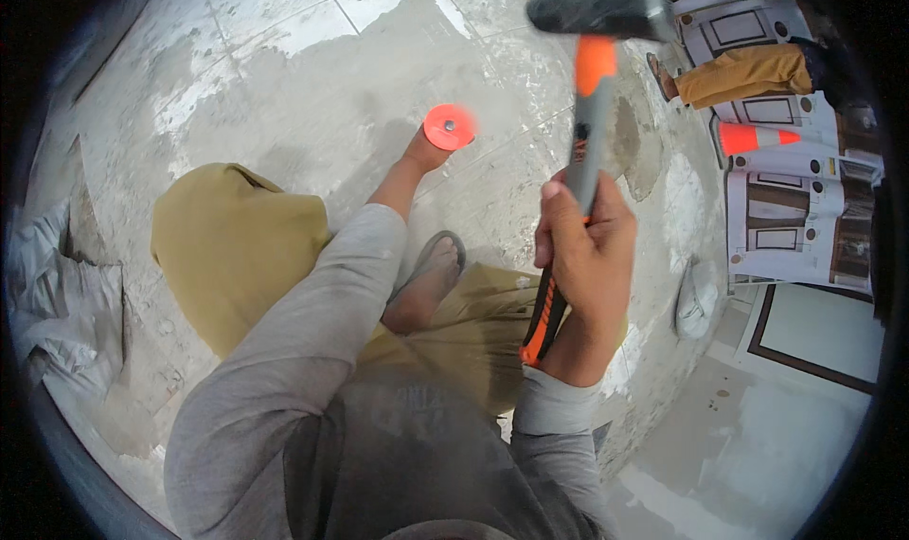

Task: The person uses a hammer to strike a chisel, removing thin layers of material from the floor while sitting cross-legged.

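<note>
My right hand (589, 249) is closed around the grey, orange and black handle of a club hammer (595, 114). Its dark head is raised, and motion slightly blurs it. Lower down, my left hand (426, 153) grips a chisel under its round orange-red hand guard (454, 139). The chisel's steel striking end shows at the guard's centre, while its shank and tip are hidden beneath. The hammer head and chisel are apart. Under them is a rough concrete floor (369, 78) with whitish patches and scored lines.
A sandalled foot (429, 284) of mine rests close to my left forearm. Crumpled grey-white sacking (78, 320) lies at left. At right are printed sheets (788, 213), an orange traffic cone (756, 138), a white bundle (696, 298) and another person's leg (746, 71).
</note>
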The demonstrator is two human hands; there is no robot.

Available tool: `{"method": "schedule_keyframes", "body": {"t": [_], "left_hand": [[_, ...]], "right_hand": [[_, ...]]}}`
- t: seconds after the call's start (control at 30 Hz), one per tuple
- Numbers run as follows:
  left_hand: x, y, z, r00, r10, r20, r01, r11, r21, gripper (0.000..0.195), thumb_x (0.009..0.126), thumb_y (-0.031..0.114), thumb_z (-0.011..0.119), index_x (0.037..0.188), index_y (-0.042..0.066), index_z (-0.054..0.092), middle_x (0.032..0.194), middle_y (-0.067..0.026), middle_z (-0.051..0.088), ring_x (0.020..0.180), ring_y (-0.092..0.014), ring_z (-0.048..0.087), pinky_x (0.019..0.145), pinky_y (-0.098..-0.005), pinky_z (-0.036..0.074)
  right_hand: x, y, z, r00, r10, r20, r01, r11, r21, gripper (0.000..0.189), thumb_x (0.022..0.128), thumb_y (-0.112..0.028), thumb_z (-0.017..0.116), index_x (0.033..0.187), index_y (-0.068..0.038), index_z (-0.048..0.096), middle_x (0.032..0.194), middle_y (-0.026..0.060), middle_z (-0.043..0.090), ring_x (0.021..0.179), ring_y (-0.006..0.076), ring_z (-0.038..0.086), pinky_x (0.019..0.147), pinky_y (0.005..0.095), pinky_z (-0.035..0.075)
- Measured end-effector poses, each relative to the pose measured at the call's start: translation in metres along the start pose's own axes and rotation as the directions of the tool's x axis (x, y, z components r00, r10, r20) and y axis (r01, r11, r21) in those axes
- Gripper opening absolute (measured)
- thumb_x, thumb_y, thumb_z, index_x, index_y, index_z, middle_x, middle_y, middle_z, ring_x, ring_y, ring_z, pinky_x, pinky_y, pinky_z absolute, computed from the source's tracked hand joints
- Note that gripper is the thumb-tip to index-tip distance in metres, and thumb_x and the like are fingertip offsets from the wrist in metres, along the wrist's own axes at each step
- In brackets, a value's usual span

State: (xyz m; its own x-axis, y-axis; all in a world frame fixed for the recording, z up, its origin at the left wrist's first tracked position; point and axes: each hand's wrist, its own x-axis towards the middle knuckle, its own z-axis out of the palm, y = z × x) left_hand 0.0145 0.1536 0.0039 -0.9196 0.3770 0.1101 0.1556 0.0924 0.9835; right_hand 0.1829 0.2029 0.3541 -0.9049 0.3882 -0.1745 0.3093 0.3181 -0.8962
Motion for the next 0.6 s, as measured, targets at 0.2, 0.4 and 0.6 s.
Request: {"method": "schedule_keyframes", "body": {"t": [0.2,0.4,0.6], "left_hand": [[0.004,-0.022,0.01,0.999,0.001,0.055,0.002,0.998,-0.066,0.036,0.083,0.022,0.068,0.116,0.009,0.059,0.114,-0.0097,0.064,0.106,-0.024,0.06,0.091,-0.0354,0.047],[0.0,0.015,0.009,0.989,0.15,-0.011,-0.146,0.933,-0.33,0.031,0.083,0.021,0.07,0.11,0.008,0.061,0.107,-0.0064,0.064,0.101,-0.02,0.06,0.087,-0.0347,0.048],[-0.002,-0.009,-0.003,0.953,-0.037,-0.3,0.016,0.997,-0.07,0.025,0.083,0.022,0.074,0.098,0.006,0.061,0.09,-0.0032,0.062,0.085,-0.016,0.058,0.077,-0.0335,0.048]], "right_hand": [[0.029,0.081,0.025,0.968,-0.24,0.075,0.248,0.864,-0.438,0.022,0.088,-0.015,0.059,0.092,0.006,0.051,0.076,0.0272,0.06,0.073,0.0439,0.061,0.064,0.0461,0.047],[0.032,0.134,0.019,0.96,0.226,0.166,-0.155,0.921,-0.358,0.023,0.087,-0.016,0.059,0.087,0.006,0.054,0.067,0.0161,0.058,0.054,0.026,0.059,0.05,0.0379,0.046],[0.016,0.106,0.01,0.972,0.196,0.131,-0.17,0.968,-0.183,0.018,0.09,-0.014,0.058,0.089,0.003,0.052,0.064,0.0056,0.053,0.043,0.0123,0.05,0.038,0.0289,0.04]]}}
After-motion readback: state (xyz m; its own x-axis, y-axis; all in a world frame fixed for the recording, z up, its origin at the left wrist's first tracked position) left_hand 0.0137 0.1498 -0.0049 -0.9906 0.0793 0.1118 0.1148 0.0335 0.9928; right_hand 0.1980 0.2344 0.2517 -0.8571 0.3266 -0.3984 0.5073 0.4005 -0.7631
